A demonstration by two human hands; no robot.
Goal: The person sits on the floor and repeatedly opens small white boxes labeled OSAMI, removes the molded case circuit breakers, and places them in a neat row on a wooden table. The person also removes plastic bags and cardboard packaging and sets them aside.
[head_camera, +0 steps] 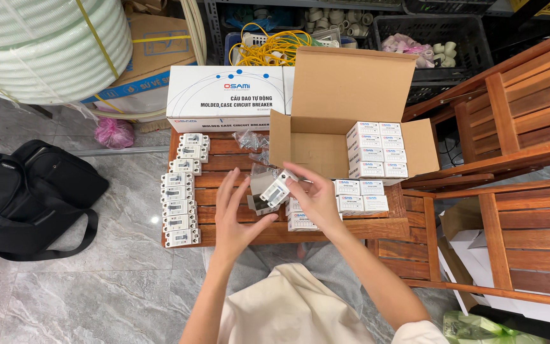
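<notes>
1. Breaker first: the small white circuit breaker (277,188) sits in my right hand (316,200), pinched between thumb and fingertips above the middle of the slatted wooden bench (275,233), just in front of the open cardboard box (326,150).
2. Left hand (235,213) is spread wide, palm turned toward the breaker, fingers up and close beside it; whether it touches the breaker or the grey wrapper (259,194) hanging behind it, I cannot tell.
3. Handling, as I judge it: a hard moulded plastic block, stiff, with no give, probably dense for its size, since such parts hold metal inside. The smooth flat faces could slip, so I grip across the two broad sides, clear of the toggle on the front.
4. Fragility seems low, though a drop onto the stone floor (97,286) could chip a corner or a terminal.
5. Wrapper looks thin and limp; it offers no hold of its own.
6. Around me: a column of unwrapped breakers (181,204) lies along the bench's left edge, small white cartons (359,194) lie just right of my right hand, more cartons (377,150) stand stacked inside the box, and a long white printed box (224,97) lies at the back.
</notes>
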